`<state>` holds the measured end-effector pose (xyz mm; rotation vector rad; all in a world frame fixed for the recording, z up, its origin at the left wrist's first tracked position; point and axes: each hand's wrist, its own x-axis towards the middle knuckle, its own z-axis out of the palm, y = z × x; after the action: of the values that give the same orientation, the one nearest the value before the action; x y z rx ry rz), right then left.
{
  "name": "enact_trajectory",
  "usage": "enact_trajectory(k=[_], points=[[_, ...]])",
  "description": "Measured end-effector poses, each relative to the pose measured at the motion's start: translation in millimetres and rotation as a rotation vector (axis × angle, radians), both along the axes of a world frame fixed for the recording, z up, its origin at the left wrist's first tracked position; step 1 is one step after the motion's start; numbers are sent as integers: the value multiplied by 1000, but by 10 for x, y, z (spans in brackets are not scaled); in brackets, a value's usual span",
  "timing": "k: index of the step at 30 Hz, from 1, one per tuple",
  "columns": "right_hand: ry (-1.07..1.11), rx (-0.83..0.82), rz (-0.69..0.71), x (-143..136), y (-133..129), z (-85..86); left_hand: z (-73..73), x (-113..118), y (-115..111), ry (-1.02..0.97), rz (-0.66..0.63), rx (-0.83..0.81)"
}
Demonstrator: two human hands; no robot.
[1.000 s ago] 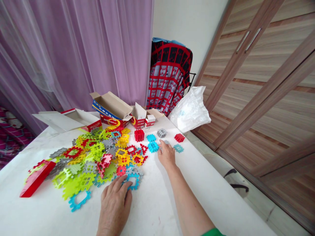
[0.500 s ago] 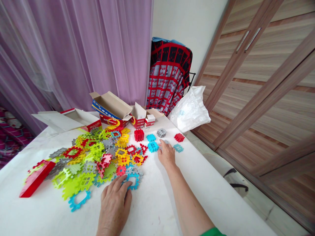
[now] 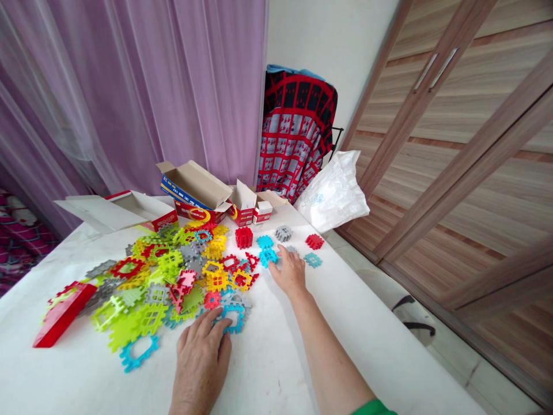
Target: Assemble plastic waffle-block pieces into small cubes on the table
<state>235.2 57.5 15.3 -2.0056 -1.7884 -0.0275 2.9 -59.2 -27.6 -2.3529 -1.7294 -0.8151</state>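
Note:
My right hand [image 3: 290, 273] reaches over the middle of the table, its thumb and index finger spread at the near right side of a blue stack of notched plastic building pieces [image 3: 268, 257]. Thumb and stack seem to touch; a firm hold is not visible. Just beyond lies another blue piece [image 3: 265, 242]. Partly behind my fingers is a grey piece [image 3: 292, 249]. My left hand [image 3: 202, 351] rests low with loosely stretched fingers, the tips beside or on a blue window-shaped piece [image 3: 235, 328] at the pile's near edge.
A mixed pile of colourful notched pieces [image 3: 151, 294] spreads over the left. Small groups stand apart: a red stack [image 3: 244, 237], grey stack [image 3: 283, 233], red stack [image 3: 314, 241] and teal piece [image 3: 313, 260]. Opened boxes [image 3: 196, 184] line the back; a white bag [image 3: 334, 193] sits at the right edge.
My right hand has shifted slightly left, its thumb moving out towards the near side of the blue stack. My left hand has stayed in place.

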Motion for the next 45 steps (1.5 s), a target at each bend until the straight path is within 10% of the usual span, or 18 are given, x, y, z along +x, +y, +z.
enact_trajectory(k=[45], points=[[-77, -35, -104, -137, 42, -24, 29, -2, -12, -21, -2, -16]])
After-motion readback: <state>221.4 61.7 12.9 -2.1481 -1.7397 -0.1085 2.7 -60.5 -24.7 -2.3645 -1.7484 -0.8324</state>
